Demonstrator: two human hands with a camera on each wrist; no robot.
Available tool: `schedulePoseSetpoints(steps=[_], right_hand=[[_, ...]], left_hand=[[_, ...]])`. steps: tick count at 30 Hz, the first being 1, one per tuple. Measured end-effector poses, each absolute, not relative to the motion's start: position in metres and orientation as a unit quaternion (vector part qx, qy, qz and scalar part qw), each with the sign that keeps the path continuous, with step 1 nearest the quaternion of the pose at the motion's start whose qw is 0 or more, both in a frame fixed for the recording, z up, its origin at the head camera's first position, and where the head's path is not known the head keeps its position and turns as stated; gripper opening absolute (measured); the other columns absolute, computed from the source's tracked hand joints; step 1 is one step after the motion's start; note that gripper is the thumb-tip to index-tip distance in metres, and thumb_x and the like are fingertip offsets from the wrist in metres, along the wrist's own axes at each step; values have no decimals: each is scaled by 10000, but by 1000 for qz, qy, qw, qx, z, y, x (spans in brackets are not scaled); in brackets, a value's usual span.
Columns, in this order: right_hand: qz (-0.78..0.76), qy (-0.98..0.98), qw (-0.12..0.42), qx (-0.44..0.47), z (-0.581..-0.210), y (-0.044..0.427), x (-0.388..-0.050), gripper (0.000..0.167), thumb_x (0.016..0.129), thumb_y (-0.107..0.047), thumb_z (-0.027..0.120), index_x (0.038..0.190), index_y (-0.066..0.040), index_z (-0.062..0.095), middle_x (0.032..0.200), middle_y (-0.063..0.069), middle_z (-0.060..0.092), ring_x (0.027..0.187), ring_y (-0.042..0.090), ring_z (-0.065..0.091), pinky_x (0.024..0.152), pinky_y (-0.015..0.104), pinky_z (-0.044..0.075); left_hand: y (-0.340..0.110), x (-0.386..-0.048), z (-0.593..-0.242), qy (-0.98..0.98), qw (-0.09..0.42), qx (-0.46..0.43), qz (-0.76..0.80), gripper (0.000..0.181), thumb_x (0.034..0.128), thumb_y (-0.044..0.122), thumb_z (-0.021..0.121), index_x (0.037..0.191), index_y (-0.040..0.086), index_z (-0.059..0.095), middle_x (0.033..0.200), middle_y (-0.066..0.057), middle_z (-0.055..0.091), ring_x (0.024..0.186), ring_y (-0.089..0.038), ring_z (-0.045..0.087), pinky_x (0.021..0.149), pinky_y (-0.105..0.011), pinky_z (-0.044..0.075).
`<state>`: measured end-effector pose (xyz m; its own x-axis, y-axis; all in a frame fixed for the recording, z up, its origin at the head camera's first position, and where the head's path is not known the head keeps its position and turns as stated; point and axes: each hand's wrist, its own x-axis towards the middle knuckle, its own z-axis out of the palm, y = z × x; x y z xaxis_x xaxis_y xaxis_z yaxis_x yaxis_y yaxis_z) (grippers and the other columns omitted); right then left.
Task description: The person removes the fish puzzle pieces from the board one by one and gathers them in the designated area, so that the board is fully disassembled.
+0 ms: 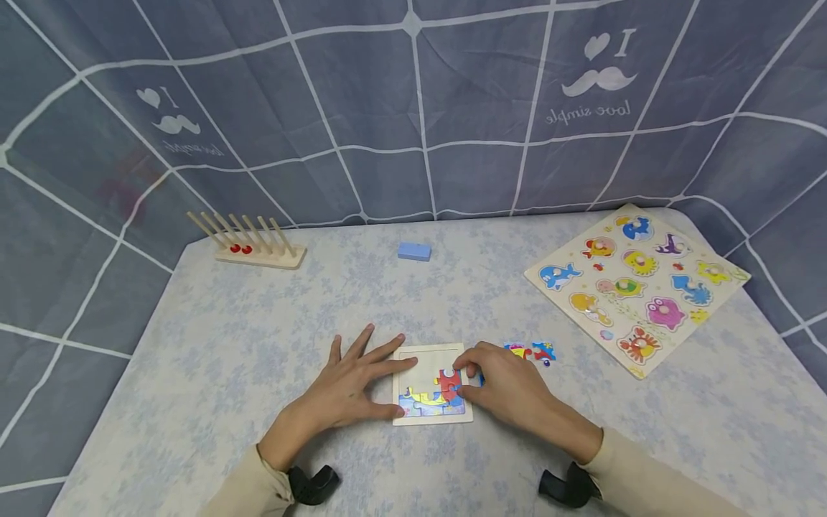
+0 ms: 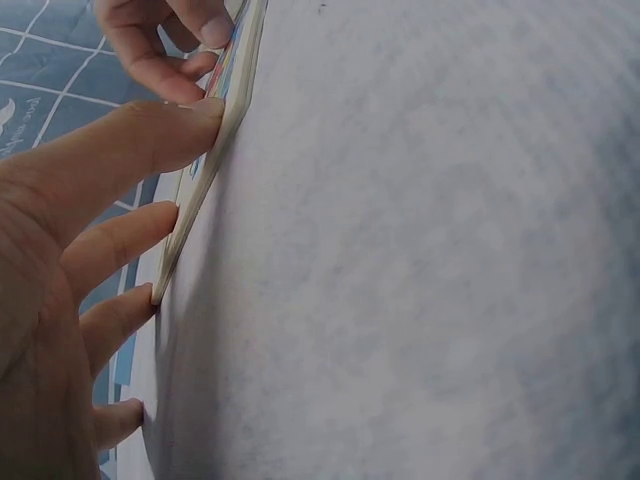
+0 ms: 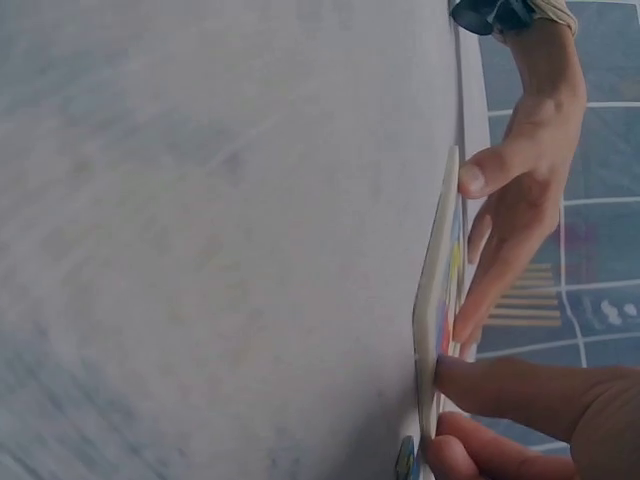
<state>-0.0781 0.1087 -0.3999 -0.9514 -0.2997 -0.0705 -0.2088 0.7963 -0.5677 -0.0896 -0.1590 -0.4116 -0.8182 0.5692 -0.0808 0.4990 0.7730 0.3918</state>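
Note:
A small wooden jigsaw puzzle frame [image 1: 431,421] lies on the table, its lower part and right side filled with colourful pieces; the upper left shows bare wood. My left hand [image 1: 352,384] spreads over its left side, thumb and fingertips resting on the border, as the left wrist view also shows. At the right side my right hand [image 1: 510,380] has curled fingers, with thumb and forefinger at a red puzzle piece [image 1: 447,379]. The thumb [image 3: 480,385] presses at the frame's edge in the right wrist view. Fingers partly hide the piece's right edge.
Loose puzzle pieces [image 1: 541,352] lie beyond my right hand; a blue bit shows under it. A peg puzzle board [image 1: 614,287] with sea animals is at the right. At the back are a blue block [image 1: 414,251] and a wooden peg stand [image 1: 265,256] with red beads.

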Motion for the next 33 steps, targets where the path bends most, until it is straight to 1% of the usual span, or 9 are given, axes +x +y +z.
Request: schedulePoseSetpoints(steps=[3,10,16,21,23,25,29,31,33], right_hand=[[-292,944,85,-128,-400,107,-80,218,745,-174,844,924,-201,722,767,-116,514,652,63,450,544,264,385],[-308,938,96,-127,-400,106,-82,240,733,-128,849,849,-212,656,764,-106,529,643,78,461,540,272,392],[-331,924,97,-168,-400,108,-80,276,738,0,759,765,-237,619,763,-108,536,696,88,477,583,268,397],[-347,905,94,-228,-401,111,-80,295,755,12,788,829,-249,673,835,-124,577,778,102,523,653,266,432],[-351,896,99,-254,-401,113,-81,290,775,6,789,870,-257,715,889,-141,589,775,94,529,659,258,438],[-348,887,107,-284,-401,115,-82,303,801,12,759,931,-261,750,964,-151,593,768,85,533,657,256,446],[-322,873,129,-344,-400,116,-83,371,828,44,669,1046,-239,772,1097,-140,601,891,68,579,714,263,485],[-313,865,140,-365,-400,117,-84,395,827,53,643,1075,-226,770,1125,-136,606,987,80,563,749,264,484],[-307,862,151,-373,-399,117,-84,365,843,28,652,1084,-220,768,1117,-135,606,971,76,555,747,252,480]], left_hand=[[-159,-90,-411,937,99,284,178,725,759,563,774,1416,362,544,1591,78,295,1481,-409,92,1028,-791,37],[-159,-90,-410,937,100,284,179,731,758,560,776,1420,358,541,1591,74,294,1480,-411,94,1031,-788,31],[-159,-91,-411,936,97,287,178,736,754,560,779,1418,349,544,1591,67,297,1478,-413,98,1029,-790,34],[-159,-91,-411,936,97,286,181,737,754,562,779,1419,348,543,1590,64,298,1479,-413,97,1027,-791,33],[-159,-90,-411,935,99,287,182,738,757,564,775,1423,352,537,1592,66,293,1479,-411,93,1027,-791,32],[-159,-90,-411,935,101,288,181,739,760,569,770,1427,356,531,1594,68,287,1481,-408,87,1029,-789,29],[-159,-90,-411,935,104,288,180,739,764,578,762,1430,360,526,1598,71,278,1484,-402,76,1034,-784,22],[-159,-90,-411,935,105,287,181,740,764,579,761,1430,359,526,1598,71,278,1484,-401,74,1036,-782,20],[-159,-90,-411,935,106,286,182,741,764,578,762,1431,358,525,1599,69,277,1484,-400,73,1036,-782,18]])
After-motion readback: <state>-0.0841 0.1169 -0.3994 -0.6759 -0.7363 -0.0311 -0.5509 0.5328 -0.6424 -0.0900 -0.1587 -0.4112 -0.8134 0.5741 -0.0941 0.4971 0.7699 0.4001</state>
